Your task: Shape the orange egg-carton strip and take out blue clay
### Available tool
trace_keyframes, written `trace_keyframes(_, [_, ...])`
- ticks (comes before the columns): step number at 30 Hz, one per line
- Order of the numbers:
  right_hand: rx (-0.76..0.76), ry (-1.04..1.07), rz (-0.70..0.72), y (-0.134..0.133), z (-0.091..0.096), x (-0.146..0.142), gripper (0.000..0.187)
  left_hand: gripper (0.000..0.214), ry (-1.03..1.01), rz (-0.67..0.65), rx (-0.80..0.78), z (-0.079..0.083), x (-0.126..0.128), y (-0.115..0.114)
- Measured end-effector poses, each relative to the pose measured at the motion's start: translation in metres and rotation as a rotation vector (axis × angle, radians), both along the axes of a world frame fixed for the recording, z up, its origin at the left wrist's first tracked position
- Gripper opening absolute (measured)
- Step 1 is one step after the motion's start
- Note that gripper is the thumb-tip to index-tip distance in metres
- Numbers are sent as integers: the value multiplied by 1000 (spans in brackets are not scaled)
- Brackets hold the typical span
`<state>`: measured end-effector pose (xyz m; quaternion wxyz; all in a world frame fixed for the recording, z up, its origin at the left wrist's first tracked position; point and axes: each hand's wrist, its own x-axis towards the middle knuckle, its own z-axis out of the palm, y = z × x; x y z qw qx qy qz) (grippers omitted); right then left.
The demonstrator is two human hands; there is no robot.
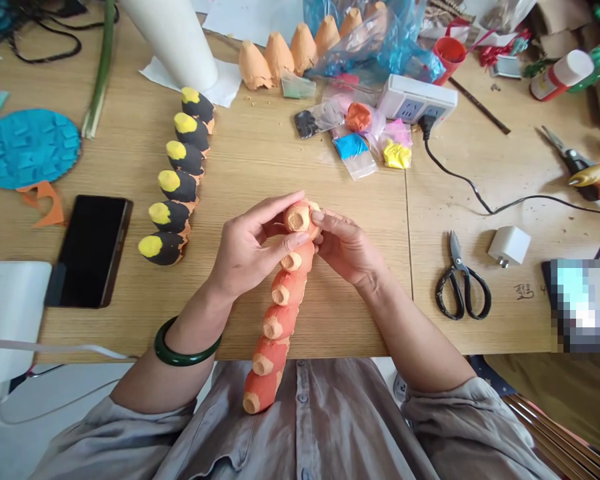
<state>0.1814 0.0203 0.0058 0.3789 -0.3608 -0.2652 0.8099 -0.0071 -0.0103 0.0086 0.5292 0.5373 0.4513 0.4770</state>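
Observation:
A strip of egg-carton cones (280, 319), coated in orange-red with bare pale tips, runs from the table past its front edge toward my shirt. My left hand (253, 247) curls around the far end of the strip, its thumb below the last cone. On the other side of that cone, my right hand (347, 248) pinches its edge between thumb and fingers. Part of the far end is hidden behind the fingers. A second egg-carton strip (180, 188), black with yellow tips, lies to the left.
Packets of coloured clay (353, 147) lie beside a power strip (420, 100). Bare orange cones (303, 48) stand at the back near a blue plastic bag (375, 50). Black-handled scissors (463, 280) and a charger (510, 245) are at right, a phone (89, 250) at left.

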Motion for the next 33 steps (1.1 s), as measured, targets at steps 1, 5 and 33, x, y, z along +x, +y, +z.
trace_keyframes(1, [-13, -1, 12, 1, 0, 1, 47, 49, -1, -2, 2, 0, 0, 0])
trace_keyframes(5, [-39, -11, 38, 4, 0, 5, 46, 52, 28, 5, 16, -1, 2, 0])
trace_keyframes(33, [-17, -72, 65, 9, 3, 6, 51, 66, 49, -55, 18, -11, -2, 7])
